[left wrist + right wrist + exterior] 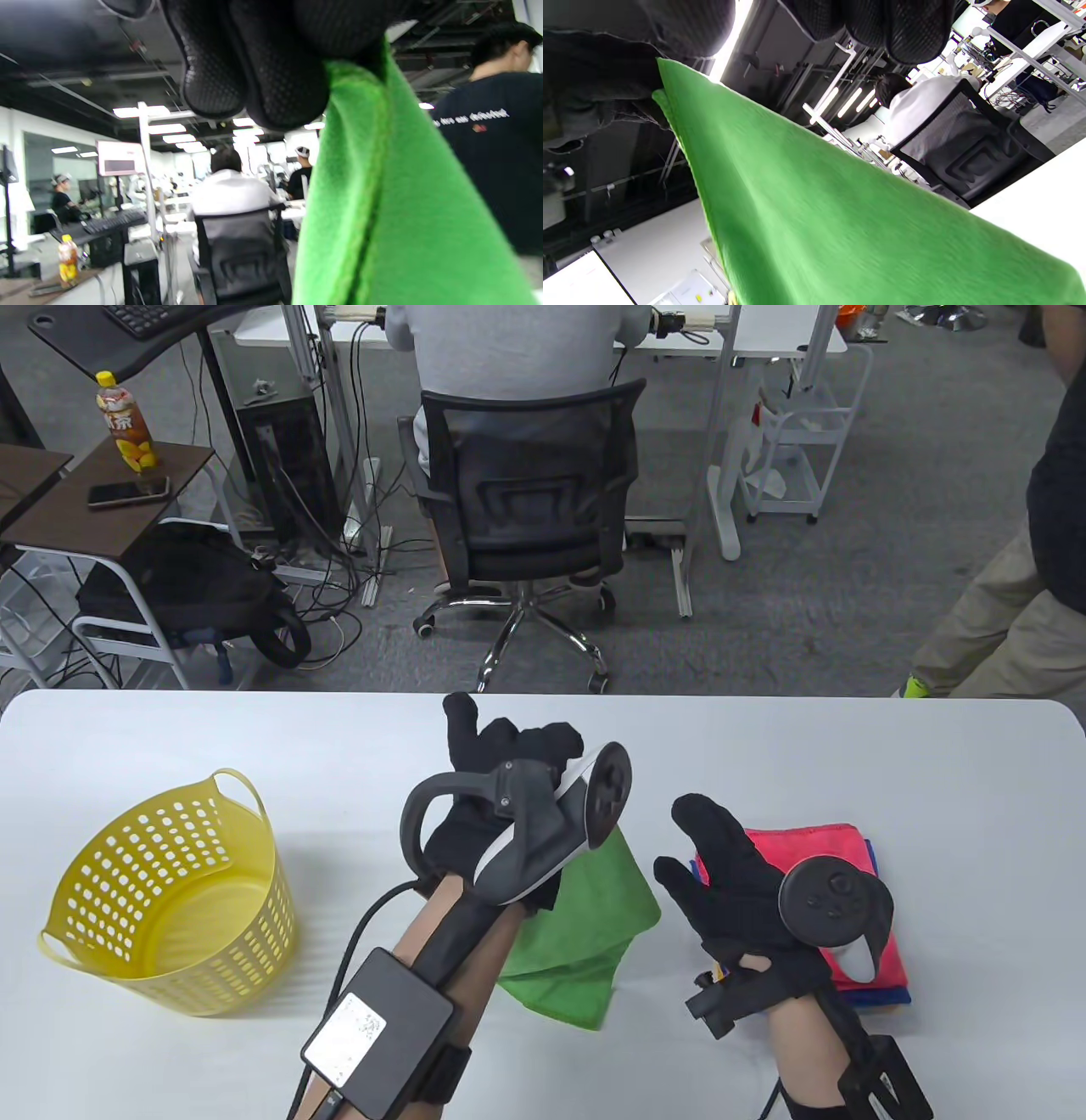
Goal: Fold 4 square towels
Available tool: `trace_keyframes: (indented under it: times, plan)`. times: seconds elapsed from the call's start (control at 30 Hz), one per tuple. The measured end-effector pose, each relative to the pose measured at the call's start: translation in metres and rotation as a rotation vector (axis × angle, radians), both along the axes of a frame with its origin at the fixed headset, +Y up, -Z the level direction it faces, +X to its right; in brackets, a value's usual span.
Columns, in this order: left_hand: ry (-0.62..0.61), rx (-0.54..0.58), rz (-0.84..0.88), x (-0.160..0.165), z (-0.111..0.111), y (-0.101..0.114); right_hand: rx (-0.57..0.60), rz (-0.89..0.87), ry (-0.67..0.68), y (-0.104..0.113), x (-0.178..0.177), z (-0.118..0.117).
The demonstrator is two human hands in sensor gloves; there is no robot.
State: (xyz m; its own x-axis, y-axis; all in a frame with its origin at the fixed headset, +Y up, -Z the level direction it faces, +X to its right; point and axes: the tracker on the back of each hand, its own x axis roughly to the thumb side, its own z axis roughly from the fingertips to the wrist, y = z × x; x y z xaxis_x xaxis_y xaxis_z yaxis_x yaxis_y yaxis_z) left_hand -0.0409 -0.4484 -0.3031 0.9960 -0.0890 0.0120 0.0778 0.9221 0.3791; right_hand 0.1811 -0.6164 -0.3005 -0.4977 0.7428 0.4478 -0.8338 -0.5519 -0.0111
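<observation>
My left hand (509,740) is raised over the middle of the table and grips a green towel (594,929) by its top edge. The towel hangs down from it, its lower part lying crumpled on the table. In the left wrist view the towel (403,212) comes out from under my curled fingers (254,63). My right hand (684,840) hovers empty to the right of the towel, fingers spread, over the left edge of a stack of folded towels (836,848) with a red one on top. The right wrist view shows the green towel (818,220) stretched below my fingers (903,29).
A yellow perforated basket (246,916) stands on the left of the white table (933,780). Beyond the far edge are an office chair (526,500) with a seated person and a person standing at the right (1018,585).
</observation>
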Motion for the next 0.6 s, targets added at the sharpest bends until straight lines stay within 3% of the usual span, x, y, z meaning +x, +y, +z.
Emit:
trace_keyframes:
  times: [0.13,0.33,0.47,0.6]
  plan:
    - [0.061,0.061,0.098,-0.008,0.008,0.033,0.064,-0.070,-0.062,0.015,0.000,0.019]
    - [0.046,0.112,0.288,-0.038,0.008,0.036,0.119,-0.062,-0.002,0.027,-0.017,0.041]
    - [0.037,0.105,0.332,-0.042,0.010,0.030,0.072,0.033,0.008,0.013,-0.039,0.038]
    - [0.020,0.127,0.357,-0.035,0.016,0.028,-0.085,0.167,0.013,-0.014,-0.062,0.023]
